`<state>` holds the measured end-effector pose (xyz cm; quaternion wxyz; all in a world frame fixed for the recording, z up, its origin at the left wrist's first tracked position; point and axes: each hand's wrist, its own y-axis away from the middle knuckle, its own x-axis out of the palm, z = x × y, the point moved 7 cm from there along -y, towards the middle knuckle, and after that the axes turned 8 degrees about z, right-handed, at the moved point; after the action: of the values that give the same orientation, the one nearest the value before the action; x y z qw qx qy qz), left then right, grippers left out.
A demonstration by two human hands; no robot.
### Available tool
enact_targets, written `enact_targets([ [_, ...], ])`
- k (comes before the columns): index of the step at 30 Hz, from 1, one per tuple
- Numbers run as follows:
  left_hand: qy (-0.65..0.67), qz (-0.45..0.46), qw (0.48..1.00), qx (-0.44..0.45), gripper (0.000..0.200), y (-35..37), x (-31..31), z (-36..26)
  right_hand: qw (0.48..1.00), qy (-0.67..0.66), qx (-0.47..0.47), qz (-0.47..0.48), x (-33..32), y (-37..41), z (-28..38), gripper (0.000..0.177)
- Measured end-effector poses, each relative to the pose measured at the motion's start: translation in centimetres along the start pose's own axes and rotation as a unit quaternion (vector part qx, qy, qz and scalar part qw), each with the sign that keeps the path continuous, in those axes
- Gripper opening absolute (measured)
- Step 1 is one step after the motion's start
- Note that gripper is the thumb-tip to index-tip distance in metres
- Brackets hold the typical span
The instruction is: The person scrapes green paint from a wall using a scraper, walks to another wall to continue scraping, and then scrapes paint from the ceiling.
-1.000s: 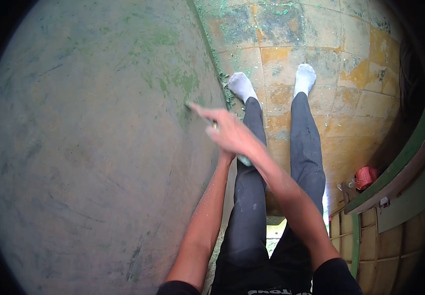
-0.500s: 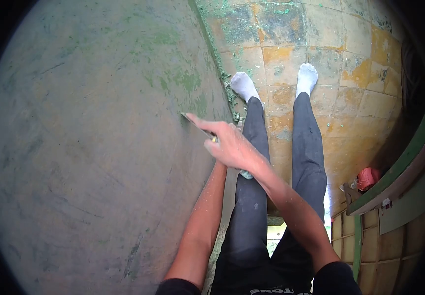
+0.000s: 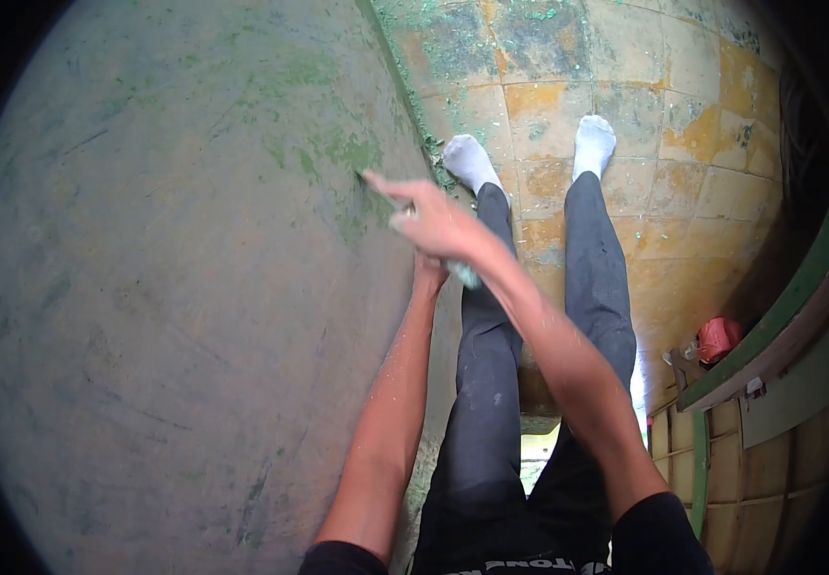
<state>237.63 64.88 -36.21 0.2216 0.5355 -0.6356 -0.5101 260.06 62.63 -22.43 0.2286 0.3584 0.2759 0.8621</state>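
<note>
My right hand (image 3: 438, 220) is closed around a scraper, its forefinger stretched along the narrow blade (image 3: 391, 198). The blade's tip is at green paint patches (image 3: 357, 153) on a broad grey-brown surface (image 3: 175, 287) to my left. A pale green piece (image 3: 464, 275), in line with the blade, sticks out behind the right hand and looks like the handle's end. My left hand (image 3: 429, 266) is just below the right one, close to the surface. Its fingers are mostly hidden behind the right hand, so their grip does not show.
My legs (image 3: 592, 259), in dark trousers and white socks, extend over worn tiles (image 3: 625, 125). Green flakes (image 3: 431, 144) lie along the surface's edge and across the floor. At the right are a red item (image 3: 718, 339) and a curved green-edged ledge (image 3: 769, 345).
Both hands and the scraper have moved up and away from me along the surface, the blade tip now nearer the larger green patch. The right hand is slightly blurred.
</note>
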Motion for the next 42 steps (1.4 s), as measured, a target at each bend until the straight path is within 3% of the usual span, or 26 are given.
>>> enact_targets([
  [2, 0.002, -0.003, 1.000, 0.003, 0.050, 0.7, 0.7, 0.6, 0.996, 0.028, -0.090, -0.001, 1.7, 1.8, -0.2, 0.069],
  [5, 0.001, -0.008, 1.000, 0.003, 0.049, 1.3, 0.9, 0.7, 0.998, 0.039, -0.037, -0.020, 0.8, 1.1, -0.3, 0.067],
  [7, -0.005, -0.007, 1.000, -0.001, 0.049, 0.7, 0.9, 0.9, 0.994, 0.053, -0.075, -0.052, -0.5, -1.9, -2.6, 0.066],
  [9, -0.009, -0.016, 1.000, 0.004, 0.049, -0.2, 0.0, 0.6, 0.998, 0.046, -0.015, -0.034, -1.2, -3.0, -3.6, 0.064],
  [10, -0.011, -0.023, 1.000, 0.015, 0.049, -0.2, 0.0, 0.6, 0.991, 0.056, -0.114, -0.048, -0.4, -1.0, -1.5, 0.065],
  [11, -0.012, -0.028, 0.999, 0.027, 0.049, -0.2, 0.2, 0.4, 0.998, 0.048, -0.051, -0.010, 0.7, 0.7, -1.7, 0.066],
  [14, -0.016, -0.045, 0.997, 0.065, 0.050, -0.5, 0.8, 0.0, 0.997, 0.078, -0.009, -0.018, 0.0, 0.0, -1.2, 0.068],
  [16, -0.022, -0.052, 0.995, 0.084, 0.050, 0.2, 1.0, 0.5, 0.988, 0.008, 0.150, 0.040, -1.7, -2.2, -2.7, 0.069],
  [17, -0.024, -0.060, 0.993, 0.096, 0.050, 0.1, 1.0, 0.5, 0.988, 0.009, 0.150, 0.040, -1.4, -2.4, -3.6, 0.069],
  [19, -0.027, -0.076, 0.990, 0.119, 0.050, 0.0, 1.2, 0.8, 0.993, 0.085, -0.065, -0.044, -1.2, -2.0, -2.7, 0.065],
  [21, -0.033, -0.090, 0.985, 0.145, 0.051, -0.3, 1.0, 1.3, 0.991, 0.098, -0.073, -0.055, -1.0, -1.0, -2.0, 0.063],
  [23, -0.037, -0.103, 0.980, 0.164, 0.051, 0.1, 1.4, 2.3, 0.994, 0.099, 0.041, 0.019, -1.5, -0.7, -1.6, 0.068],
  [24, 0.001, 0.030, 0.999, 0.031, 0.059, -1.5, 3.8, 5.9, 0.992, 0.110, 0.039, 0.046, -2.2, -1.0, -1.2, 0.068],
  [25, 0.004, 0.033, 0.999, 0.029, 0.059, -1.2, 4.7, 6.5, 0.992, 0.110, 0.043, 0.046, -1.8, -0.9, -1.9, 0.068],
  [27, 0.039, 0.039, 0.997, 0.051, 0.060, -0.5, 5.6, 7.3, 0.991, 0.136, -0.003, -0.015, -1.4, -1.2, -2.1, 0.066],
  [29, 0.070, 0.044, 0.994, 0.071, 0.060, 0.4, 5.7, 8.4, 0.992, 0.121, 0.018, -0.026, -0.8, -0.5, -1.8, 0.066],
  [31, 0.099, 0.045, 0.990, 0.091, 0.061, -1.0, 6.1, 9.0, 0.990, 0.127, -0.026, -0.050, -0.9, -0.6, -1.3, 0.066],
  [32, 0.113, 0.047, 0.988, 0.097, 0.061, -2.5, 5.8, 9.4, 0.997, 0.072, 0.020, -0.010, -1.2, -1.0, -2.0, 0.066],
  [35, 0.162, 0.057, 0.977, 0.124, 0.062, -1.7, 6.2, 11.2, 0.992, 0.115, 0.047, 0.009, -1.4, -1.6, -2.3, 0.067],
  [38, 0.203, 0.060, 0.965, 0.157, 0.064, -2.7, 5.8, 12.1, 0.990, 0.131, -0.022, -0.039, -0.4, -1.1, -2.4, 0.067],
  [39, 0.201, 0.058, 0.965, 0.157, 0.064, -2.5, 6.0, 11.6, 0.984, 0.143, -0.070, -0.078, -0.5, -0.9, -2.0, 0.067],
  [40, 0.128, -0.008, 0.986, 0.104, 0.064, -1.8, 5.6, 10.8, 0.984, 0.141, -0.071, -0.078, -0.6, -0.8, -1.5, 0.067],
  [41, 0.052, -0.072, 0.995, 0.050, 0.064, -0.7, 4.5, 9.0, 0.991, 0.122, -0.020, -0.049, -1.0, -0.9, -1.2, 0.067],
  [42, 0.060, 0.032, 0.997, 0.024, 0.044, 1.2, 0.5, -0.8, 0.994, 0.103, 0.033, -0.020, -1.5, -0.9, -0.9, 0.067],
])
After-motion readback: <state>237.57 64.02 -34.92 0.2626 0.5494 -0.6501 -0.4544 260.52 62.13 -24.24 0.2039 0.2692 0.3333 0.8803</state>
